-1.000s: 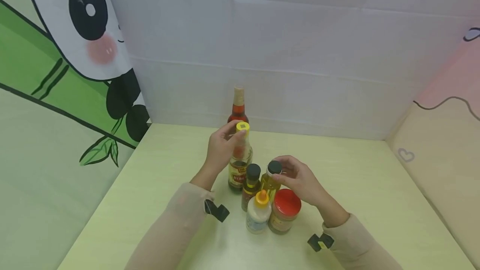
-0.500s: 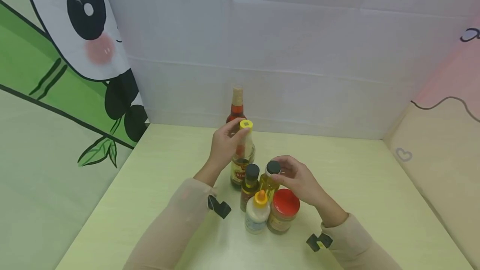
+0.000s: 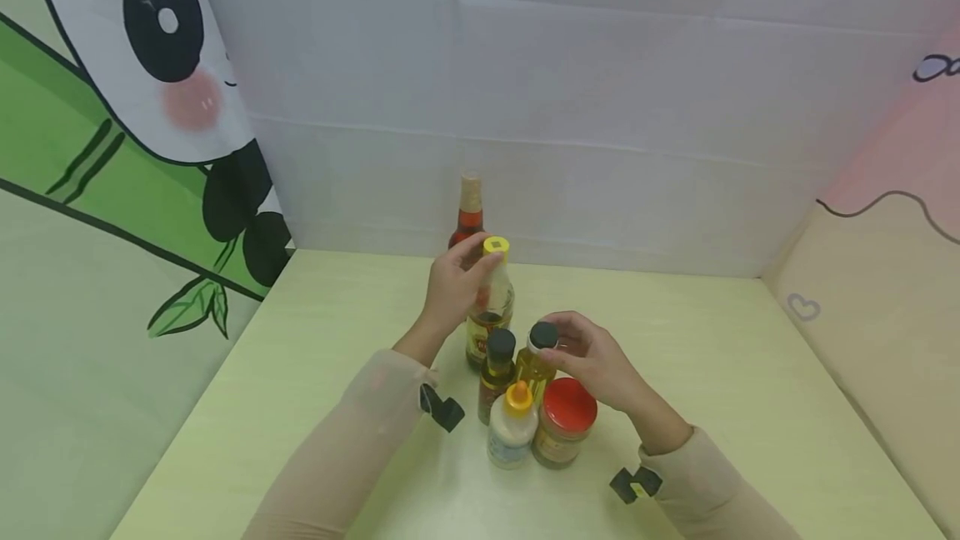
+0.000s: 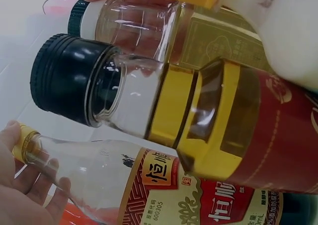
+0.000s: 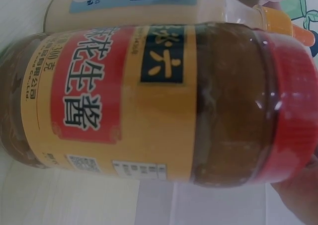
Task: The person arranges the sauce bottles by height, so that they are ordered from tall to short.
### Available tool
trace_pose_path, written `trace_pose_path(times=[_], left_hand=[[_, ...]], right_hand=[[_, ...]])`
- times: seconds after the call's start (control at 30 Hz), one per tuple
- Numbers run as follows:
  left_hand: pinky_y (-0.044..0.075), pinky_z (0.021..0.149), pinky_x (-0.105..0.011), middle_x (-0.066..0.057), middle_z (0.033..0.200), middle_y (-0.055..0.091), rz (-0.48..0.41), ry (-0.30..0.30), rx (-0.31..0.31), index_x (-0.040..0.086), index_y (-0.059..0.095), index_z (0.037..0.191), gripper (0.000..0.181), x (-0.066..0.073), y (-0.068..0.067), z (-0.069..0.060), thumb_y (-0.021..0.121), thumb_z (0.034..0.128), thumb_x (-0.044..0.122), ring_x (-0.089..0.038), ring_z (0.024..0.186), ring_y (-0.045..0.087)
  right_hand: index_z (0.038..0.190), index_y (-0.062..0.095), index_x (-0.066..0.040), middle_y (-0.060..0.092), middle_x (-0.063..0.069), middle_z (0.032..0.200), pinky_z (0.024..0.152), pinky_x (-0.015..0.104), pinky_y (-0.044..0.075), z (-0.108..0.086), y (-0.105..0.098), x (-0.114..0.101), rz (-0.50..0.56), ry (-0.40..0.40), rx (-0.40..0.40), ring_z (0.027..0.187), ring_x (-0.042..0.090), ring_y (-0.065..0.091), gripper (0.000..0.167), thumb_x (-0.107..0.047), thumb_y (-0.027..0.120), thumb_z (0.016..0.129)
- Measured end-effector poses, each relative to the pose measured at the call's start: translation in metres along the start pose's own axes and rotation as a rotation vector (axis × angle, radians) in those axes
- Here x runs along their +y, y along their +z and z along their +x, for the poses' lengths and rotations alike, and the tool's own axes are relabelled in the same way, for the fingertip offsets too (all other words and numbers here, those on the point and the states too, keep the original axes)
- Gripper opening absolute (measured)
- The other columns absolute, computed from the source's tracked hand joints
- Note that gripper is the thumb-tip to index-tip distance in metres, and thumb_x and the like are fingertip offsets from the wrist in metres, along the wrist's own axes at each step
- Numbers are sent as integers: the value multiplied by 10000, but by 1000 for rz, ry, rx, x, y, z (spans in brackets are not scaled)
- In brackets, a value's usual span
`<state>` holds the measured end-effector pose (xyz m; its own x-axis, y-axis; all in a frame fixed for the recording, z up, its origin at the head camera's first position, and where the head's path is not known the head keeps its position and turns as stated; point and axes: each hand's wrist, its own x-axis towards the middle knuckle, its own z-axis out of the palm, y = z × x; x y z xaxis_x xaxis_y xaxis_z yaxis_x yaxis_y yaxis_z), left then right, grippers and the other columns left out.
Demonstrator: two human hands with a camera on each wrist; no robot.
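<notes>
In the head view my left hand (image 3: pixel 450 288) pinches the yellow cap of a vinegar bottle (image 3: pixel 491 327), upright with dark liquid low inside. My right hand (image 3: pixel 600 363) curls its thumb and fingers round the neck of a dark-green-capped oil bottle (image 3: pixel 531 367). Between the two bottles and nearer me stands a small black-capped bottle (image 3: pixel 495 382), its red and gold label large in the left wrist view. In front are a white squeeze bottle (image 3: pixel 512 432) with an orange tip and a red-lidded peanut butter jar (image 3: pixel 558 440); the jar (image 5: pixel 159 101) fills the right wrist view.
A tall bottle (image 3: pixel 469 211) of reddish liquid with a tan cap stands behind the vinegar bottle, partly hidden by my left hand. The pale table (image 3: pixel 675 332) ends at a light cloth backdrop (image 3: pixel 600 107), with printed cloths at both sides.
My left hand has carried the vinegar bottle slightly right and back, closer behind the small bottle and oil bottle. My right hand stays at the oil bottle. The head view has shifted slightly.
</notes>
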<state>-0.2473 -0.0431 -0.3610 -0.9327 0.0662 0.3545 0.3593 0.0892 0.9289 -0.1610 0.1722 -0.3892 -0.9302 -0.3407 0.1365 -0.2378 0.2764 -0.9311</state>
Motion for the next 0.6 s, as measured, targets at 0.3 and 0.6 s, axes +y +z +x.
trace_pose_path(times=[0.3, 0.6], left_hand=[[459, 658, -222, -154, 1079, 677, 6, -20, 13, -6, 630, 1258, 414, -1, 4, 4, 716, 907, 196, -176, 838, 578], [483, 736, -261, -178, 1107, 671, 11, -2, -3, -7, 632, 1255, 411, -8, 7, 14, 712, 913, 205, -258, 951, 624]], right_hand=[[1254, 546, -7, 623, 143, 1178, 956, 442, 475, -1, -1, 1, -12, -4, 14, 1105, 322, 606, 403, -89, 712, 896], [1253, 548, -14, 622, 139, 1185, 965, 449, 468, -1, -1, 2, 0, 6, 15, 1112, 319, 602, 405, -103, 715, 895]])
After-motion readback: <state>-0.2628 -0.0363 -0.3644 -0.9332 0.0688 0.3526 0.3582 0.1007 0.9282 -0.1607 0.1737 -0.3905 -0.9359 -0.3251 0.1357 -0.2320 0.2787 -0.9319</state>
